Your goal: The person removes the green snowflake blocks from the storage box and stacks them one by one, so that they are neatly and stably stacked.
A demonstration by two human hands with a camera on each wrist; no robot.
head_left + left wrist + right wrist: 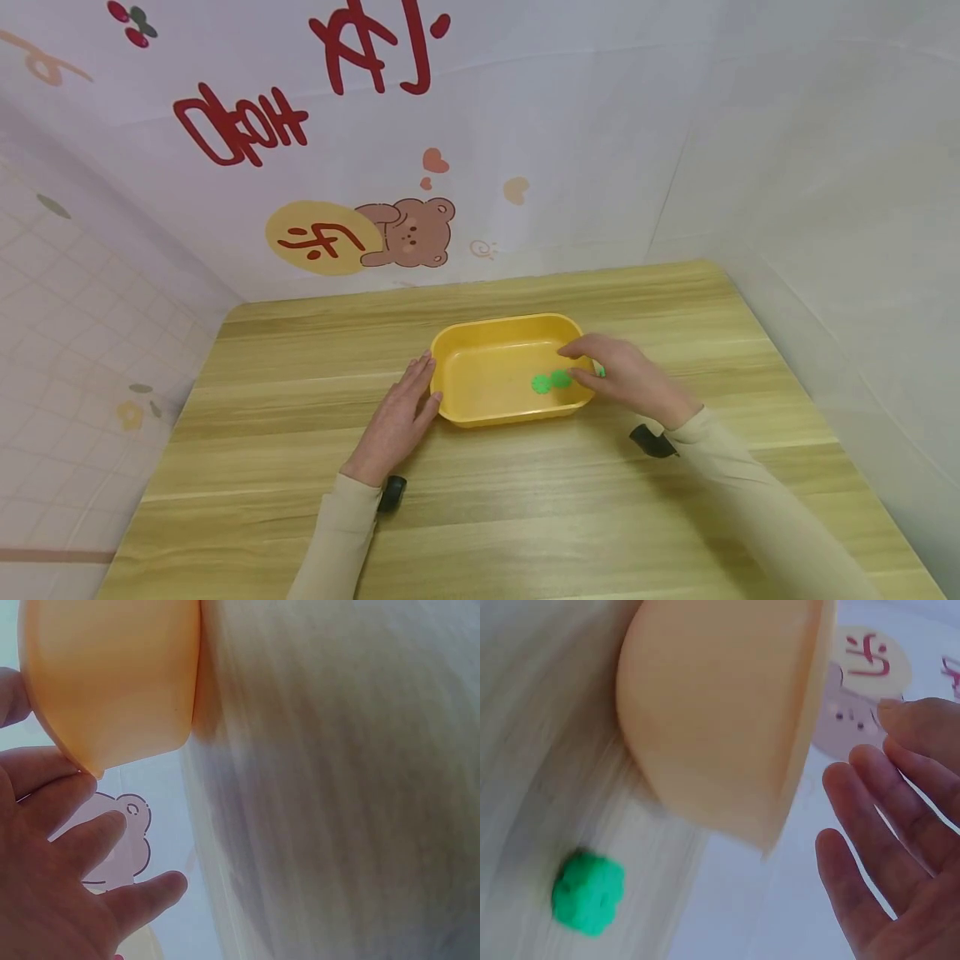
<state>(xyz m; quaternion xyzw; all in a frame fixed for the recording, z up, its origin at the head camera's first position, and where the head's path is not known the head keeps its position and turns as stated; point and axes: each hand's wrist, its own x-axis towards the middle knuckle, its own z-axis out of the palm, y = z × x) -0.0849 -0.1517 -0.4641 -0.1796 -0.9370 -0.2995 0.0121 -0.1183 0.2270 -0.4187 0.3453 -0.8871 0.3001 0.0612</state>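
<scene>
A yellow rectangular plastic basin point(491, 419) with rounded corners sits on the table. Inside, near its right end, lie a flower-shaped green piece point(541, 384) and another small green piece point(561, 379). My left hand point(396, 421) rests its fingers against the basin's left rim, the fingers extended and spread in the left wrist view. Over the right rim hovers my right hand point(628, 379), with thumb and fingers apart and nothing between them. Outside the basin, a lumpy green piece point(589, 892) lies on the table below the right hand, mostly hidden in the head view.
The wood-grain table point(487, 517) reaches back to a white printed wall covering point(570, 150) with a bear and red writing. Similar covering stands along both sides. A dark wrist mount point(652, 442) shows beneath the right sleeve.
</scene>
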